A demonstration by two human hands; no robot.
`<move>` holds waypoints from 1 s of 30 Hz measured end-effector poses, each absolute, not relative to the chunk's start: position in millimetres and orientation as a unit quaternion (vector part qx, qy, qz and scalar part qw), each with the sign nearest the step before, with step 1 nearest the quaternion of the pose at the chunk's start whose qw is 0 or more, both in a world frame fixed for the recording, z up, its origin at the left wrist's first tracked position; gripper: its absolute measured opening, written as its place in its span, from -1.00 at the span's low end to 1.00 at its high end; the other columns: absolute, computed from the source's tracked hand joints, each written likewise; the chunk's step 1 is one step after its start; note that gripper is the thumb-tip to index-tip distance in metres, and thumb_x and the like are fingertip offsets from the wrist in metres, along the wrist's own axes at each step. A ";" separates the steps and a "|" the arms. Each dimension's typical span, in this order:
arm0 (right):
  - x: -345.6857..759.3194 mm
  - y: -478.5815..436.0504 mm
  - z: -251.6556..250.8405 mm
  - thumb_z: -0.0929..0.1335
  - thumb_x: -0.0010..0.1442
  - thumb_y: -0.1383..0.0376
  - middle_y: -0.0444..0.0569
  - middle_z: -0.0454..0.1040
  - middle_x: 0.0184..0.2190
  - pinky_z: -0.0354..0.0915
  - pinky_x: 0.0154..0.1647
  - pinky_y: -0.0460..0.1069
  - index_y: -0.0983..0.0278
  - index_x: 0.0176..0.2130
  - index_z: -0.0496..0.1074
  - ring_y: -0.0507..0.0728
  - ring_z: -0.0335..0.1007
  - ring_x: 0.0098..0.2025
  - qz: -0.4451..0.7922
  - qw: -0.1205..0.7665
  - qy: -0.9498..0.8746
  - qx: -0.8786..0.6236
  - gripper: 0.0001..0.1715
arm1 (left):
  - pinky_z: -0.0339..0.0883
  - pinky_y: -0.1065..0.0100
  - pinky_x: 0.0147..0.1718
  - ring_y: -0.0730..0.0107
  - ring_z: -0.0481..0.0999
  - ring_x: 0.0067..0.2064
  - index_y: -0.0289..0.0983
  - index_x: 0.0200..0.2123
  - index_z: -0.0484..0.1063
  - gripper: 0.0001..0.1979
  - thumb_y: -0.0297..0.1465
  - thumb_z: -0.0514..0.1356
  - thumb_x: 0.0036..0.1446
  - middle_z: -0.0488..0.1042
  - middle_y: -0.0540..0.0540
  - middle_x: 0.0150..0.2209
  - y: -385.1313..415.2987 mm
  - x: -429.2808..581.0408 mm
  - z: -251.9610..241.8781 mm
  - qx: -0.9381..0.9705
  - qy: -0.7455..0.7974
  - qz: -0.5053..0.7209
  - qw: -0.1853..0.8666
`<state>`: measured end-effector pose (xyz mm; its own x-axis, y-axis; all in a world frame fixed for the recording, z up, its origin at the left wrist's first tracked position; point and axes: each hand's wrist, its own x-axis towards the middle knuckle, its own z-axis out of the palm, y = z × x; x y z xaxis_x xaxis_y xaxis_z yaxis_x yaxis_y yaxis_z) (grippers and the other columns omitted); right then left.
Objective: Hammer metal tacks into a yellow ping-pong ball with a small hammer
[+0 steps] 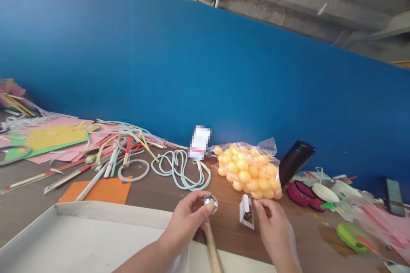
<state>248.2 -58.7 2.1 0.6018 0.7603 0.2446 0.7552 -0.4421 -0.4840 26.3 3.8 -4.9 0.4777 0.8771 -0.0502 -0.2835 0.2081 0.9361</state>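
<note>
White tray (112, 207) is closest, rim by left hand (188, 215) pinching a shiny ball (210, 203); table (228, 213) strip, then right hand (275, 226) beside little box (247, 218), can't tell if pinching.

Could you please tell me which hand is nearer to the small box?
Right. The right hand is close beside the small box, on its right; the left hand, holding a shiny ball, is farther off, leftward.

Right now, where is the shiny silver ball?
In the head view, just right of centre and low down, the shiny silver ball is in the left hand's fingertips, left of the small white box.
</note>
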 end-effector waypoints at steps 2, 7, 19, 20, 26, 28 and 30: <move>238.9 -64.1 7.4 0.15 0.19 0.05 -0.05 0.48 -0.27 0.28 -0.29 -0.03 0.18 -0.20 0.31 0.12 0.43 -0.33 0.017 0.333 -0.434 -0.837 -0.66 | 0.32 0.42 -0.54 0.48 0.35 -0.45 -0.33 -0.19 0.38 -0.64 -0.22 0.22 -0.01 0.39 -0.05 -0.39 6.0 24.6 -3.7 0.470 0.297 0.411 0.722; 184.5 -70.9 4.1 0.23 0.16 0.04 -0.13 0.44 -0.55 0.30 -0.49 -0.08 0.23 -0.28 0.33 0.05 0.38 -0.59 0.203 0.507 -0.477 -0.689 -0.68 | 0.33 0.44 -0.51 0.52 0.36 -0.45 -0.33 -0.18 0.39 -0.67 -0.26 0.23 0.00 0.39 -0.07 -0.36 9.3 20.7 -5.4 0.420 0.266 0.412 0.763; 150.9 -64.9 -10.6 0.32 0.11 0.06 -0.25 0.27 -0.77 0.13 -0.72 -0.17 0.30 -0.46 0.31 -0.06 0.18 -0.76 0.424 0.541 -0.448 -0.571 -0.65 | 0.33 0.49 -0.49 0.55 0.38 -0.44 -0.34 -0.24 0.43 -0.79 -0.32 0.17 0.08 0.39 -0.07 -0.36 12.1 18.3 -5.0 0.371 0.208 0.415 0.804; 151.8 -64.8 -9.6 0.33 0.09 0.05 -0.25 0.27 -0.79 0.11 -0.74 -0.18 0.30 -0.49 0.30 -0.07 0.17 -0.78 0.435 0.545 -0.437 -0.569 -0.63 | 0.33 0.49 -0.50 0.55 0.38 -0.44 -0.34 -0.24 0.43 -0.78 -0.32 0.18 0.08 0.39 -0.07 -0.35 11.8 17.8 -3.9 0.373 0.210 0.415 0.803; 154.7 -63.4 -10.0 0.39 0.06 0.13 -0.18 0.37 -0.70 0.18 -0.69 -0.17 0.34 -0.46 0.38 -0.07 0.22 -0.71 0.487 0.573 -0.391 -0.530 -0.70 | 0.35 0.47 -0.46 0.53 0.39 -0.42 -0.33 -0.18 0.41 -0.74 -0.32 0.20 0.06 0.38 -0.06 -0.36 4.7 15.9 5.7 0.391 0.215 0.405 0.798; 154.8 -63.5 -9.4 0.40 0.06 0.17 -0.17 0.39 -0.66 0.20 -0.66 -0.16 0.33 -0.38 0.40 -0.06 0.24 -0.68 0.499 0.582 -0.386 -0.513 -0.75 | 0.35 0.47 -0.46 0.53 0.38 -0.42 -0.33 -0.17 0.41 -0.73 -0.33 0.20 0.06 0.38 -0.07 -0.34 1.6 17.1 6.3 0.395 0.214 0.406 0.796; 154.1 -64.5 -7.8 0.39 0.07 0.18 -0.17 0.40 -0.64 0.21 -0.64 -0.15 0.32 -0.34 0.41 -0.05 0.24 -0.65 0.504 0.590 -0.385 -0.500 -0.77 | 0.34 0.47 -0.46 0.52 0.39 -0.42 -0.34 -0.17 0.40 -0.73 -0.33 0.20 0.06 0.39 -0.09 -0.34 -1.0 18.9 5.0 0.399 0.213 0.400 0.797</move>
<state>154.1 -64.5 -7.8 0.1958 0.9794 -0.0498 -0.2097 -0.0078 -0.9777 18.9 -1.0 5.0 0.5892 0.8078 -0.0193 -0.4680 0.3607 0.8068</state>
